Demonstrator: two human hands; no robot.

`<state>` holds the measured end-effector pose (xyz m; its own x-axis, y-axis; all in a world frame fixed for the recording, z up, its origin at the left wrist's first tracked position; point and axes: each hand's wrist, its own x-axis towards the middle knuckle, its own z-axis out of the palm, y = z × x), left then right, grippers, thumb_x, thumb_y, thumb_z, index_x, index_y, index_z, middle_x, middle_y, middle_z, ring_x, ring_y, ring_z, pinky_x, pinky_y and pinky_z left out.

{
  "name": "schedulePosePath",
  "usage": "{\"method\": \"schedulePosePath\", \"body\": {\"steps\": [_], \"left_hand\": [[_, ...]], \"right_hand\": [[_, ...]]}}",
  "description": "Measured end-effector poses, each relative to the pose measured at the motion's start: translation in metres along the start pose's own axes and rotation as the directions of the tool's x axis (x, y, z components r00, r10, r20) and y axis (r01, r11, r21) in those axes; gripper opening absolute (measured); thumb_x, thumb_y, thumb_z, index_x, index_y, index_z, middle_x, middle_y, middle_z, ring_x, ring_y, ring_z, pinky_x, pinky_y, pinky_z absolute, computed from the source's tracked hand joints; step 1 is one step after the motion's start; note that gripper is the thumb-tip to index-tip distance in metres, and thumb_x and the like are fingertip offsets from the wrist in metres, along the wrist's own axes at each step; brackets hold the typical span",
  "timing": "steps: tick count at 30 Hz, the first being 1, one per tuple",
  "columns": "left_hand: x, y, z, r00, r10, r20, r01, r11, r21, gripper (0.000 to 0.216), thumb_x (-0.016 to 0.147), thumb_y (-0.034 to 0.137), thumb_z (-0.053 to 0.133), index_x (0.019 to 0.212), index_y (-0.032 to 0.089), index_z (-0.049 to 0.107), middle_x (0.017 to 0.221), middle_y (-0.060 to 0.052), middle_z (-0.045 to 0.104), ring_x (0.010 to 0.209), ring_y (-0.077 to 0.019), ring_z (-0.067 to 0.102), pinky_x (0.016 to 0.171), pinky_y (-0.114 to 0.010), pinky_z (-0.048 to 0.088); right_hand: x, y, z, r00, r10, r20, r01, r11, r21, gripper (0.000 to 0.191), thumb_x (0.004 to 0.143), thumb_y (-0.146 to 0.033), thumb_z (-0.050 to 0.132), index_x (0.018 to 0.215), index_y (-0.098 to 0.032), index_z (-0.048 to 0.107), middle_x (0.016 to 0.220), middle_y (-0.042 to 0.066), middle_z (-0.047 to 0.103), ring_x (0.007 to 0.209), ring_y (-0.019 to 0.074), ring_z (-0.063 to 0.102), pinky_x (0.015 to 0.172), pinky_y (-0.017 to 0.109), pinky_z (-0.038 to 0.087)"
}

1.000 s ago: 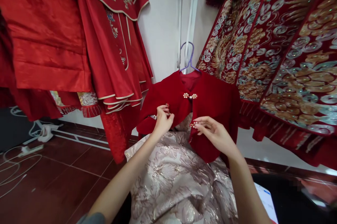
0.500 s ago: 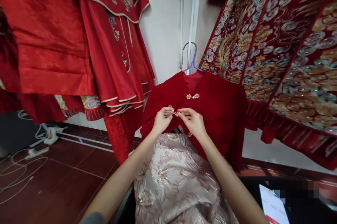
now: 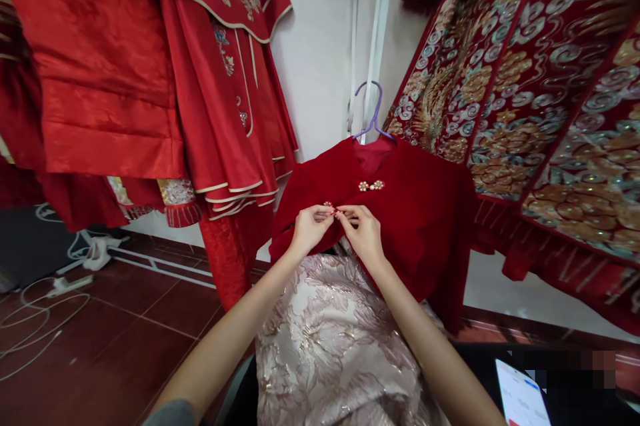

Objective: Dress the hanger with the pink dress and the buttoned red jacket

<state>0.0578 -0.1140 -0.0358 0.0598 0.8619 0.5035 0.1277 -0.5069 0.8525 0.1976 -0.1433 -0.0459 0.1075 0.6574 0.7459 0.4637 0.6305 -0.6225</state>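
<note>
A dark red velvet jacket [image 3: 415,226] hangs on a purple hanger [image 3: 373,116]. At its front opening, my left hand [image 3: 313,226] and my right hand [image 3: 364,229] meet fingertip to fingertip, both closed in a pinch. Between them is a small beaded clasp, mostly covered by the fingers. Just above my left fingers, part of a gold flower ornament [image 3: 327,205] shows. Higher up the front, a pearl-and-gold clasp [image 3: 371,186] is joined across the opening. Beneath my forearms lies shiny pale pink floral brocade fabric [image 3: 325,326].
Red garments with cream piping [image 3: 210,99] hang at the left. A heavily embroidered red garment [image 3: 530,106] hangs at the right. White cables [image 3: 45,309] and a metal rack base [image 3: 160,265] are on the tiled floor. A phone [image 3: 523,393] lies at lower right.
The fingertips of both hands have come closer together over the clasp, hiding more of it. The whole view has shifted slightly; the jacket stays on its hanger.
</note>
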Motion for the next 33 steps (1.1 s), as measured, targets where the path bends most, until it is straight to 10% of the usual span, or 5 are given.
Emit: {"method": "schedulePosePath", "body": {"steps": [11,19,24,33], "left_hand": [[0.018,0.012,-0.022,0.963,0.113,0.245,-0.193,0.925,0.329,0.01,0.077,0.019,0.066,0.085,0.018,0.073,0.088,-0.006,0.074,0.08,-0.0178,0.069,0.078,-0.03,0.055],[-0.075,-0.015,0.017,0.965,0.241,-0.107,-0.122,0.767,0.63,0.055,0.086,0.014,0.047,0.141,0.017,0.038,0.121,-0.016,0.055,0.116,-0.0278,0.051,0.103,-0.049,0.037],[-0.105,-0.018,0.027,0.973,0.225,-0.055,-0.113,0.671,0.732,0.051,0.079,0.009,0.051,0.13,0.017,0.049,0.122,-0.015,0.052,0.116,-0.0298,0.047,0.1,-0.049,0.036],[-0.093,-0.018,-0.016,0.941,0.286,-0.18,-0.045,0.634,0.772,0.024,0.076,0.018,0.06,0.1,0.021,0.057,0.104,-0.007,0.059,0.103,-0.0273,0.051,0.099,-0.048,0.032]], "right_hand": [[-0.004,0.002,0.008,1.0,-0.005,-0.018,0.005,1.0,-0.013,0.027,0.092,-0.034,0.048,0.102,-0.017,0.067,0.099,0.009,0.062,0.085,0.0165,0.062,0.081,0.031,0.056],[-0.045,0.016,-0.044,0.978,0.169,0.122,-0.171,0.985,0.009,0.028,0.089,-0.038,0.052,0.102,-0.021,0.07,0.108,0.008,0.067,0.095,0.0199,0.065,0.073,0.03,0.058],[-0.045,0.026,-0.063,0.967,0.237,0.097,-0.236,0.972,-0.025,0.027,0.088,-0.04,0.052,0.1,-0.021,0.067,0.102,0.007,0.069,0.087,0.0198,0.066,0.072,0.033,0.057],[-0.053,0.046,-0.044,0.906,0.286,0.313,-0.295,0.955,-0.02,0.021,0.073,-0.032,0.067,0.09,-0.019,0.064,0.088,0.005,0.07,0.08,0.0183,0.067,0.072,0.033,0.056]]}}
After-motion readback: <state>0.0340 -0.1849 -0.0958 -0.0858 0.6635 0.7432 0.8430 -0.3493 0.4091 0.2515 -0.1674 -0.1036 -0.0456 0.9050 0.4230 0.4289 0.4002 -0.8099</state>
